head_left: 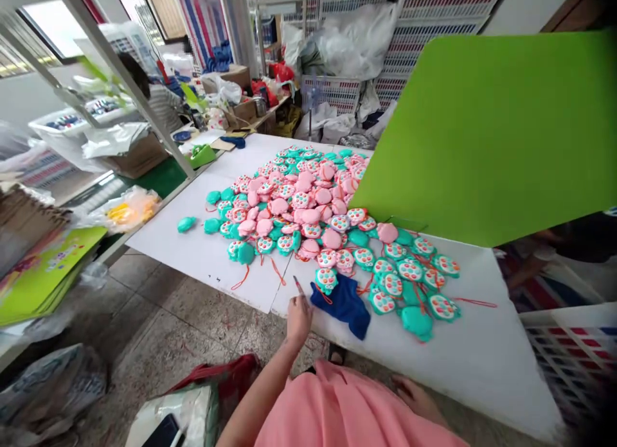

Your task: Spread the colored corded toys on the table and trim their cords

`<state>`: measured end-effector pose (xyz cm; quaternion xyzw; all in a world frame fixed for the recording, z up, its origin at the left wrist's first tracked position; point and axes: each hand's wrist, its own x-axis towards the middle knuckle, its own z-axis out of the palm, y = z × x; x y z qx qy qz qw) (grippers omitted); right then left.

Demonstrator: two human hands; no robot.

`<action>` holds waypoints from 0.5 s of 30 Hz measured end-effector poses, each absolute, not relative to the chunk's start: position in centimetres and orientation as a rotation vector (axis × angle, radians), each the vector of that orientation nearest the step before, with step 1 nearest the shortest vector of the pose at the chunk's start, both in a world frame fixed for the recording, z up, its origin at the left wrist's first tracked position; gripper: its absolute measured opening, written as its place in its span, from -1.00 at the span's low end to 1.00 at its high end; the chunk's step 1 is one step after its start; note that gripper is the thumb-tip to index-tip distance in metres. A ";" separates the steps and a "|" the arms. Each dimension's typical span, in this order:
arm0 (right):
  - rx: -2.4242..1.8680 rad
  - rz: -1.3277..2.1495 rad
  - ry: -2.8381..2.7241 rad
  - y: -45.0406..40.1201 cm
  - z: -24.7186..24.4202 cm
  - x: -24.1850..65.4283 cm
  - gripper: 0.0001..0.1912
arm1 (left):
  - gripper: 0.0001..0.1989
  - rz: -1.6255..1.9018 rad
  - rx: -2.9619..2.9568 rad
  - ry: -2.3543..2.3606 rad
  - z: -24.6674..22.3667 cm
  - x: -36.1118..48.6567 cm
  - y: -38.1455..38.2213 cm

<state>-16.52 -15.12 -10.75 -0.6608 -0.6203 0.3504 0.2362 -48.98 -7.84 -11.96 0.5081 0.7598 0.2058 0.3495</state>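
My left hand is closed around a thin pointed tool with a dark tip, at the front edge of the white table; its exact kind is too small to make out. Just right of it lies a dark blue cloth. A green turtle-shaped toy with coloured dots and a red cord rests on the cloth's upper edge. Beyond spreads a large heap of similar pink and green toys. Low beside my pink clothing hangs my right hand, fingers loosely extended, holding nothing visible.
A big lime-green panel stands over the table's right side. A metal frame post rises at the left. Another person sits at the far left. A white crate stands at right; a bag with a phone is below.
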 end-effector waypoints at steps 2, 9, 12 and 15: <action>-1.697 1.133 -1.713 -12.3 -11.6 -15.2 -0.81 | -0.45 0.449 1.278 2.089 -12.1 -47.4 -5.2; -1.451 1.343 -1.833 -4.0 -11.0 -14.7 -0.67 | -0.70 0.430 1.146 2.177 -13.8 -45.2 -1.4; -1.402 1.254 -1.964 -1.5 -10.2 -14.5 -0.66 | -0.76 0.406 0.997 2.207 -14.1 -45.2 -1.2; -1.431 1.168 -1.975 2.0 -9.9 -13.8 -0.62 | -0.63 0.394 0.899 2.218 -14.4 -45.4 -1.3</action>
